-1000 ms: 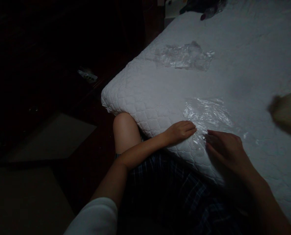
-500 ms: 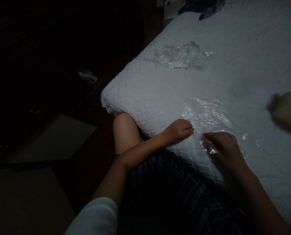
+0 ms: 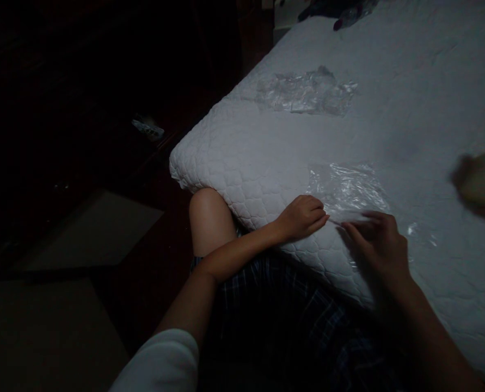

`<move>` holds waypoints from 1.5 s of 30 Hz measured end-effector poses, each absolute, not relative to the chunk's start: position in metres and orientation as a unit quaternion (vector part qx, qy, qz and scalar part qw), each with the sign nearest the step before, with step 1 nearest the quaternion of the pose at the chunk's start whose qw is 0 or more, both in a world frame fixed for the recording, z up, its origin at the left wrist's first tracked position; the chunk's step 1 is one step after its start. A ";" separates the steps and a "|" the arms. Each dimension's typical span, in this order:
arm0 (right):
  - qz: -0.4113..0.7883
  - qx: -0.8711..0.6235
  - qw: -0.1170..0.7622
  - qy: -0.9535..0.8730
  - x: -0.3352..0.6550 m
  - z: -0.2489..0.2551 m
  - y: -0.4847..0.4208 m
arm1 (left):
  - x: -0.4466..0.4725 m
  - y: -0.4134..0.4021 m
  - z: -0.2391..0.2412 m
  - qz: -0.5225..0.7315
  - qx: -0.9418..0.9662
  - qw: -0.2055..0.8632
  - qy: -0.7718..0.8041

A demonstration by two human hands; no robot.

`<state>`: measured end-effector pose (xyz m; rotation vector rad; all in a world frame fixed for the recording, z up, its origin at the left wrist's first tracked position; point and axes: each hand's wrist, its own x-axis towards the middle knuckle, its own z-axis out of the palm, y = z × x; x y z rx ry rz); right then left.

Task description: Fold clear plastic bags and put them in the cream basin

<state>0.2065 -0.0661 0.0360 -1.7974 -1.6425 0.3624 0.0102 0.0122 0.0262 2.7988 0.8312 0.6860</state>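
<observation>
A clear, shiny plastic bag (image 3: 344, 185) lies spread on the white quilted mattress (image 3: 242, 147), close to its near edge. My left hand (image 3: 303, 218) is closed in a pinch at the bag's near left edge, with the forearm across my lap. Just to the right, my right hand (image 3: 383, 239) has thumb and fingers closed on a thin, pale, blurred part that looks like the bag's near edge. A small gap separates the fingertips of the two hands. The exact grip points are dim and partly hidden.
A second crumpled clear plastic bag (image 3: 307, 92) lies farther back on the mattress. Dark items and a clear bottle (image 3: 354, 16) are at the far edge. A blurred, pale object (image 3: 481, 179) juts in from the right. On the dark floor at left lies a small package (image 3: 148, 128).
My right hand has turned and lifted slightly, and its fingers now sit higher over the plastic. The pinkish, shiny bit beneath it no longer shows. My left hand has barely moved.
</observation>
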 end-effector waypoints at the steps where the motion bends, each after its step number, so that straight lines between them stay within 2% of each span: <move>1: 0.144 -0.688 0.342 -0.624 0.206 0.036 -0.066 | 0.011 0.012 0.026 0.228 0.930 0.071 0.279; 6: 0.126 -0.686 0.389 -0.602 0.205 0.038 -0.069 | 0.013 0.012 0.026 0.241 0.926 0.061 0.283; 15: 0.070 -0.748 0.395 -0.529 0.194 0.054 -0.073 | 0.014 0.011 0.028 0.246 0.928 0.047 0.277; 19: 0.004 -0.712 0.394 -0.581 0.199 0.056 -0.071 | 0.014 0.011 0.027 0.242 0.930 0.040 0.273; 26: -0.036 -0.544 0.295 -0.785 0.207 0.054 -0.068 | 0.014 0.010 0.027 0.246 0.932 0.028 0.266; 33: -0.045 -0.535 0.221 -0.814 0.203 0.049 -0.068 | 0.012 0.009 0.022 0.303 0.922 0.004 0.243; 40: -0.021 -0.540 0.213 -0.814 0.205 0.047 -0.070 | 0.012 0.008 0.012 0.288 0.940 0.000 0.184; 45: 0.001 -0.548 0.241 -0.801 0.207 0.051 -0.070 | 0.011 0.008 0.011 0.269 0.945 -0.022 0.182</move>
